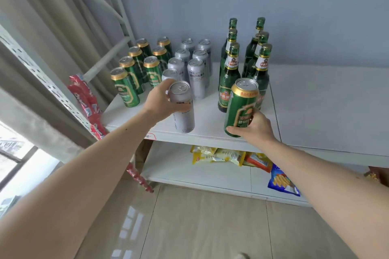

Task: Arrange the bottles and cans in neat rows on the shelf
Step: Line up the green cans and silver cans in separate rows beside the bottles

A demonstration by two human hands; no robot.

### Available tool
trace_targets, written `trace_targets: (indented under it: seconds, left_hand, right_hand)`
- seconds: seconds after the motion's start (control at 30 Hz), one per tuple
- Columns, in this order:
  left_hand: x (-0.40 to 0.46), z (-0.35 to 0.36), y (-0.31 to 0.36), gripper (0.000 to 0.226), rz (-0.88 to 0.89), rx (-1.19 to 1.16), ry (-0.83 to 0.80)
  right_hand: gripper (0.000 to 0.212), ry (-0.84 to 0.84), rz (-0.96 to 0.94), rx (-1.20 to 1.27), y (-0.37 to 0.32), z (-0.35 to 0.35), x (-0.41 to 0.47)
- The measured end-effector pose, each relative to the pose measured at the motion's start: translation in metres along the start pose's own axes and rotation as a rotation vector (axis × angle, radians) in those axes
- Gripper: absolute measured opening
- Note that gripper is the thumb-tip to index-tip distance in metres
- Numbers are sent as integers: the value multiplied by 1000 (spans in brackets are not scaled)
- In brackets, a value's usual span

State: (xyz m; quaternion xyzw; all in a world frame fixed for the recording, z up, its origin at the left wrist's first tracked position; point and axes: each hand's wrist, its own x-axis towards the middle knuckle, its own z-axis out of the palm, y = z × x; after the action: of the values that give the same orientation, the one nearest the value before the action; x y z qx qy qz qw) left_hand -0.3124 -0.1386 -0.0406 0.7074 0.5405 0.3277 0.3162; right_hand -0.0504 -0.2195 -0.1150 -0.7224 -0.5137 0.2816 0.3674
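My left hand (161,101) grips a silver can (182,109) near the front edge of the white shelf (315,107); whether the can touches the shelf I cannot tell. My right hand (252,127) grips a green can (240,107) by its lower part, at the front edge in front of the bottles. Behind stand two rows of green cans (134,69), two rows of silver cans (195,69) and two rows of green glass bottles (229,75), all upright.
The right part of the shelf bears nothing. Snack packets (219,156) and a blue bag (283,183) lie on the lower shelf. Red packets (88,103) hang at the shelf's left post. A curtain and window are at the left, tiled floor below.
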Motion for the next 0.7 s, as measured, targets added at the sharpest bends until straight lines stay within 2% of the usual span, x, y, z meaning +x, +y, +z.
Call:
trace_targets:
  seconds: [0.13,0.3,0.43,0.7]
  left_hand:
    - [36,-3,-7,67,48,36,-46]
    - [78,0,-8,63,149,225,-136]
    - [107,2,-11,65,202,338,-197]
    - [145,11,-18,59,352,486,-348]
  right_hand:
    - [67,23,25,-1,-5,19,23]
    - [70,22,40,-12,-7,34,48]
    - [80,33,69,-31,-9,42,58]
    - [73,109,134,-56,-15,67,54]
